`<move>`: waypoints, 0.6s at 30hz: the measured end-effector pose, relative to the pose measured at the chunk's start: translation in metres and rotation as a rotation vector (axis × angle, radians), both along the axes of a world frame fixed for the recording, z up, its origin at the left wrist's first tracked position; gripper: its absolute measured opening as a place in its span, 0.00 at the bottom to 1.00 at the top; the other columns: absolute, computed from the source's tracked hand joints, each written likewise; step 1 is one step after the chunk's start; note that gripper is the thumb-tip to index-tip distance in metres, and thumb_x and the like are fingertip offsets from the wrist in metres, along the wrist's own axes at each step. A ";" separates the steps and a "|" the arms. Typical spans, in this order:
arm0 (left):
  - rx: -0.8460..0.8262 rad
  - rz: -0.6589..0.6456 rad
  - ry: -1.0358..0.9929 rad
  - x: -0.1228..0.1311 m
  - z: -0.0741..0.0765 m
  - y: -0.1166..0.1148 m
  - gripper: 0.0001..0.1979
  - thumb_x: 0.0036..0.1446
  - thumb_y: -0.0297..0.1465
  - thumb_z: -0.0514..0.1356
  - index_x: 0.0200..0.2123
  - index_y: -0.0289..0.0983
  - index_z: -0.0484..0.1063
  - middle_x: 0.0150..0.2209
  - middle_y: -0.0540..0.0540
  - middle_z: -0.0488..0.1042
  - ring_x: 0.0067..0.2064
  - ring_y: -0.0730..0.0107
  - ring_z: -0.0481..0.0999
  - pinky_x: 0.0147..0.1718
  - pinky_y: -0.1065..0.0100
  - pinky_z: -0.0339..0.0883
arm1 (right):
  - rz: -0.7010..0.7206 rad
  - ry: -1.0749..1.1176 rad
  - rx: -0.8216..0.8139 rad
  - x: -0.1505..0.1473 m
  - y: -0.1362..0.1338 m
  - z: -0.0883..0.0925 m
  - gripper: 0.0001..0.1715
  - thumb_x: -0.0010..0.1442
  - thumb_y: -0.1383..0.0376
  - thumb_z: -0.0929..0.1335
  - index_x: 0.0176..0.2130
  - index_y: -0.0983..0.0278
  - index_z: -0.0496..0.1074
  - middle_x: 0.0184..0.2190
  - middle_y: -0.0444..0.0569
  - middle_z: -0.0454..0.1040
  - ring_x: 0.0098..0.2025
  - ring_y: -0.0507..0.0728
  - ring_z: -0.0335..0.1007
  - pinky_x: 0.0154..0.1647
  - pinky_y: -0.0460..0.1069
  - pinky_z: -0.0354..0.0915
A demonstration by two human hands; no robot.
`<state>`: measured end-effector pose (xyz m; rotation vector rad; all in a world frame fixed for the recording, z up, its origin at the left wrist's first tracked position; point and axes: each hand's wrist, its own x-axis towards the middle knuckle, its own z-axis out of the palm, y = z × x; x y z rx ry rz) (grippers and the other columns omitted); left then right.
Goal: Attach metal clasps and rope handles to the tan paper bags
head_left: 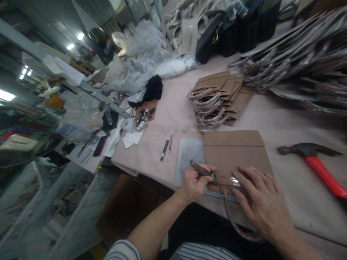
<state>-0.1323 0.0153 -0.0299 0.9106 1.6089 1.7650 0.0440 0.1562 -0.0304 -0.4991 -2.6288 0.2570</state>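
A flat brown leather bag panel [233,151] lies near the table edge, partly over a grey speckled slab [189,155]. My left hand [193,185] is closed in a pinch on a narrow brown strap [202,169] with metal fittings, at the panel's lower left corner. Along the panel's near edge runs a brown band with a piece of shiny clear film on it. My right hand [261,195] rests with fingers stretched over the band and panel. A plastic-wrapped handle [230,216] curves from the near edge down over the table edge, partly hidden by my right hand.
A claw hammer [320,166] with a red handle lies right. Behind sit stacked brown panels [219,90] with wrapped handles and a larger pile [306,61]. A dark flat tool [164,150] and a thin metal rod [170,143] lie left. Black bags [233,36] stand at the back.
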 end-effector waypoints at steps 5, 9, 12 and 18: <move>0.012 0.053 0.035 0.002 0.001 0.001 0.09 0.59 0.34 0.67 0.39 0.36 0.73 0.46 0.39 0.83 0.49 0.58 0.82 0.51 0.57 0.75 | -0.015 -0.001 0.025 -0.002 -0.001 0.002 0.22 0.71 0.57 0.59 0.56 0.65 0.69 0.57 0.58 0.71 0.58 0.70 0.66 0.59 0.67 0.58; 0.006 0.072 0.029 0.000 0.003 0.002 0.10 0.59 0.36 0.67 0.39 0.36 0.73 0.45 0.39 0.83 0.49 0.57 0.81 0.52 0.55 0.74 | -0.012 -0.006 0.034 -0.002 -0.001 0.002 0.23 0.71 0.57 0.59 0.56 0.66 0.69 0.57 0.58 0.71 0.57 0.70 0.66 0.59 0.67 0.58; -0.011 0.067 0.001 0.000 0.004 0.002 0.12 0.60 0.39 0.67 0.40 0.36 0.73 0.45 0.38 0.82 0.49 0.56 0.81 0.52 0.55 0.73 | -0.012 -0.005 0.022 -0.002 -0.001 0.002 0.23 0.71 0.57 0.59 0.56 0.65 0.70 0.57 0.58 0.71 0.58 0.70 0.66 0.59 0.67 0.59; -0.021 0.059 -0.003 0.000 0.005 0.000 0.14 0.61 0.41 0.66 0.39 0.36 0.73 0.45 0.38 0.82 0.49 0.56 0.81 0.53 0.55 0.72 | -0.020 -0.017 0.000 -0.001 -0.001 -0.001 0.23 0.70 0.57 0.60 0.56 0.65 0.70 0.58 0.58 0.70 0.58 0.70 0.65 0.60 0.68 0.58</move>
